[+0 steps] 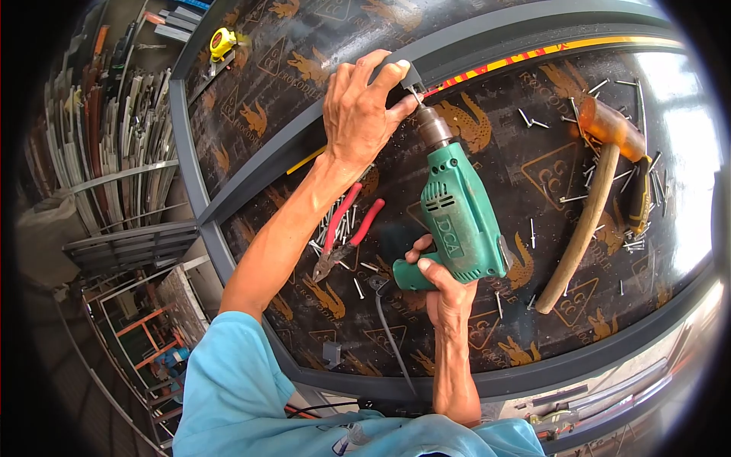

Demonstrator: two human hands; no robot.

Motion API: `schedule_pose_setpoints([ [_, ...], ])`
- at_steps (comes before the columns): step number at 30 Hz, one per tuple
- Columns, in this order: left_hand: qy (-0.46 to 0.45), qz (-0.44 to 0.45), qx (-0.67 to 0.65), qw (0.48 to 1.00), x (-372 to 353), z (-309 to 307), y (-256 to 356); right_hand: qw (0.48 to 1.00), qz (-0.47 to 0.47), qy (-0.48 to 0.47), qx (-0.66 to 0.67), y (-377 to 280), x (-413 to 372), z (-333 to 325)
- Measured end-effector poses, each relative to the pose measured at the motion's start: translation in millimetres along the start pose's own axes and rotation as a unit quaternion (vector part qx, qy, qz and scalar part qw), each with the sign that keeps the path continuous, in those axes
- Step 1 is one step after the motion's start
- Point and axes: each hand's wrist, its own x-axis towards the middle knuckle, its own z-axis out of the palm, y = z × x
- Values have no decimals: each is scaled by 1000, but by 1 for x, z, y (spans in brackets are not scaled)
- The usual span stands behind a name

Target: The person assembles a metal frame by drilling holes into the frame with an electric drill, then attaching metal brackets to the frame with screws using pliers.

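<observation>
My right hand (pixel 448 293) is wrapped round the handle of a green power drill (pixel 459 209), which points away from me. The drill's bit meets a small dark grey metal piece (pixel 411 78) beside the long grey metal bar (pixel 487 42). My left hand (pixel 362 107) pinches that small piece against the bar, its thumb close to the drill bit. Below my left forearm lie red-handled pliers (pixel 343 228), on and beside a heap of screws (pixel 318 242).
A mallet (pixel 598 183) with an amber head, a screwdriver (pixel 642 199) and scattered screws lie on the right of the dark printed board (pixel 548 263). A yellow tape measure (pixel 222 44) sits at upper left. The drill's cord (pixel 388 327) runs toward me. Metal lengths (pixel 114 145) stand at far left.
</observation>
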Motion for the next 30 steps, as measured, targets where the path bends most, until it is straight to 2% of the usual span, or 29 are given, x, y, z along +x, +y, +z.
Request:
schedule_pose_setpoints([
  [30, 3, 3, -11, 1000, 0, 0, -1, 1000, 13, -19, -8, -7, 4, -3],
])
